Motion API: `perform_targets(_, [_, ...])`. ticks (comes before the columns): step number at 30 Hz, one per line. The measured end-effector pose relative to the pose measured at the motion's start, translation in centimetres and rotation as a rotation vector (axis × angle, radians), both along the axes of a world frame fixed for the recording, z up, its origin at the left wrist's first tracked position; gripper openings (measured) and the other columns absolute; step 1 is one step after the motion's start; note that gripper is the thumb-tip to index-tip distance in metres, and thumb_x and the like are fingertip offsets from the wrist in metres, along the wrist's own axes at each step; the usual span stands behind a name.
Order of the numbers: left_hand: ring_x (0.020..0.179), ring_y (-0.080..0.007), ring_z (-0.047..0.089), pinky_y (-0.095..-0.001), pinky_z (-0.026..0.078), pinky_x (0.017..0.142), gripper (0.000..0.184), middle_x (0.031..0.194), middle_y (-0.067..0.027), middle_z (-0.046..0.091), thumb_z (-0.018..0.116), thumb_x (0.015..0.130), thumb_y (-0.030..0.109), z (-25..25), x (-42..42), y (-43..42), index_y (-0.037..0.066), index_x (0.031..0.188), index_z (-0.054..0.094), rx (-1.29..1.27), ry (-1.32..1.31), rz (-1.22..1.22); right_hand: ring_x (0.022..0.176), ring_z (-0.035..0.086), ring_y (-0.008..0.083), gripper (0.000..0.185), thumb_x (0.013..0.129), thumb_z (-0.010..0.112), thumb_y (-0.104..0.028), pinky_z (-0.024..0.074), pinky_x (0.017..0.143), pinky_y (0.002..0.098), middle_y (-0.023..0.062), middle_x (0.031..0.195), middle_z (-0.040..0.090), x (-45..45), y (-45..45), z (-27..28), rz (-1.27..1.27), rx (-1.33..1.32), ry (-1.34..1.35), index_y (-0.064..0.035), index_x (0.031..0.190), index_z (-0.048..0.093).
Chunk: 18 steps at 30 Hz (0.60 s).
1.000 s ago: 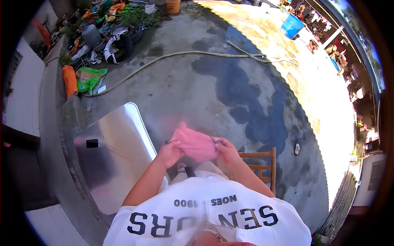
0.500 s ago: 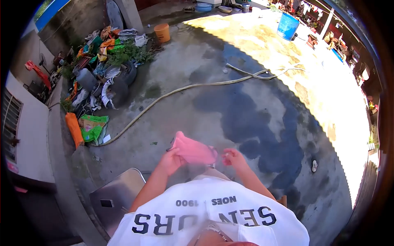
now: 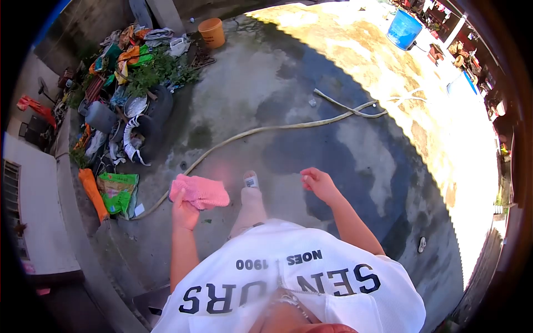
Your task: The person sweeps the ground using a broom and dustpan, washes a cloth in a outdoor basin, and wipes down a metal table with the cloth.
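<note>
A pink cloth (image 3: 202,192) hangs out to the right from my left hand (image 3: 184,210), whose fingers are wrapped round its left end. My right hand (image 3: 318,182) is held up over the wet concrete, apart from the cloth, with its fingers curled together and nothing visible in them. Between the two hands, one foot in a light sandal (image 3: 251,180) shows on the ground.
A long pale hose (image 3: 266,127) crosses the concrete ahead. Piled at the left are sacks, a tyre and a grey canister (image 3: 100,117). An orange bucket (image 3: 211,33) and a blue barrel (image 3: 404,30) stand farther off. A slipper (image 3: 422,245) lies at the right.
My right hand has let go of the cloth and moved apart. My left hand has carried the cloth leftward. The metal table has nearly left the view, and a foot has come forward.
</note>
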<state>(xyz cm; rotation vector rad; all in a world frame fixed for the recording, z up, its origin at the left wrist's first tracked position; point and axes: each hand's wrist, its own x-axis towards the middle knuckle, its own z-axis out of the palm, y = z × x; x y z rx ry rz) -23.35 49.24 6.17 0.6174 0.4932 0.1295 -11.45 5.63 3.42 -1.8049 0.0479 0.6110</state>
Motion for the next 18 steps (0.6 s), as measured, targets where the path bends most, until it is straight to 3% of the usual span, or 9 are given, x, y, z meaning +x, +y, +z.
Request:
perform_targets(2, [0.123,-0.0295,0.059,-0.0486,0.048,0.104,0.041,0.129,-0.0109,0.063,0.056,0.099,0.020,-2.5,7.1,3.6,0.008,0.138,0.051,0.008,0.028,0.006,0.080,0.064,0.0133,0.027,0.099,0.057,-0.015,0.0532,0.078,0.0297,0.0067,0.093,0.069,6.3,1.7,-0.9,-0.043,0.002,-0.061,-0.0008,0.120,0.064])
perform_targets(4, [0.121,-0.0281,0.060,-0.0465,0.049,0.103,0.038,0.127,-0.0098,0.063,0.056,0.099,0.019,-4.6,13.8,6.3,0.009,0.135,0.052,0.045,0.089,-0.002,0.085,0.065,0.0140,0.026,0.101,0.055,-0.013,0.0540,0.079,0.0294,0.0075,0.100,0.069,12.1,3.2,-0.9,-0.059,-0.057,-0.008,-0.0003,0.122,0.063])
perform_targets(6, [0.119,-0.0273,0.061,-0.0448,0.050,0.101,0.037,0.125,-0.0090,0.064,0.057,0.099,0.019,-6.4,20.9,9.8,0.007,0.133,0.053,-0.188,-0.131,-0.325,0.087,0.066,0.0144,0.025,0.102,0.053,-0.011,0.0544,0.080,0.0291,0.0079,0.103,0.069,16.1,4.4,-0.4,-0.064,-0.085,0.048,-0.0001,0.123,0.062])
perform_targets(7, [0.118,-0.0270,0.061,-0.0441,0.051,0.100,0.036,0.124,-0.0088,0.064,0.058,0.099,0.018,-7.0,25.0,10.9,0.006,0.132,0.053,-0.189,-0.152,-0.395,0.087,0.066,0.0144,0.025,0.102,0.054,-0.011,0.0543,0.079,0.0290,0.0079,0.103,0.069,18.8,5.0,0.0,-0.068,-0.080,0.053,-0.0002,0.123,0.062])
perform_targets(8, [0.117,-0.0267,0.062,-0.0434,0.051,0.100,0.036,0.123,-0.0086,0.064,0.058,0.099,0.018,-6.7,29.3,11.6,0.005,0.132,0.053,-0.186,-0.175,-0.465,0.086,0.066,0.0145,0.025,0.102,0.054,-0.011,0.0543,0.079,0.0289,0.0079,0.103,0.069,21.5,5.5,0.4,-0.074,-0.073,0.068,-0.0003,0.123,0.062])
perform_targets(13, [0.114,-0.0260,0.064,-0.0430,0.052,0.096,0.035,0.121,-0.0085,0.066,0.060,0.097,0.014,2.6,49.3,6.5,0.005,0.131,0.055,0.137,0.129,-0.271,0.086,0.065,0.0140,0.025,0.103,0.053,-0.011,0.0539,0.078,0.0284,0.0070,0.102,0.069,33.7,5.8,2.3,-0.179,-0.026,0.048,-0.0005,0.123,0.062])
perform_targets(18, [0.117,-0.0254,0.063,-0.0437,0.052,0.098,0.039,0.125,-0.0091,0.064,0.063,0.096,0.015,1.6,68.4,5.3,0.006,0.133,0.055,0.188,0.104,-0.406,0.085,0.064,0.0133,0.024,0.103,0.053,-0.011,0.0535,0.076,0.0279,0.0065,0.101,0.069,46.4,1.0,-2.6,-0.324,-0.061,0.081,-0.0003,0.123,0.062])
